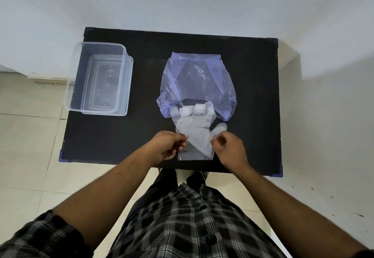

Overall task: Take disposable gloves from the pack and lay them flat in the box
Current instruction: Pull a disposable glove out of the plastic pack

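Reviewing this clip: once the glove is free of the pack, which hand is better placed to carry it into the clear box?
Left, probably. The left hand already pinches the glove edge and sits on the clear box side of the table. The right hand also grips it but would have to reach across.

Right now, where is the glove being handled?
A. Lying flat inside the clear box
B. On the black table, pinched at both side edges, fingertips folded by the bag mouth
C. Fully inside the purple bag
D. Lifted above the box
B: the glove lies on the table, left hand and right hand pinching its edges; the box holds none.
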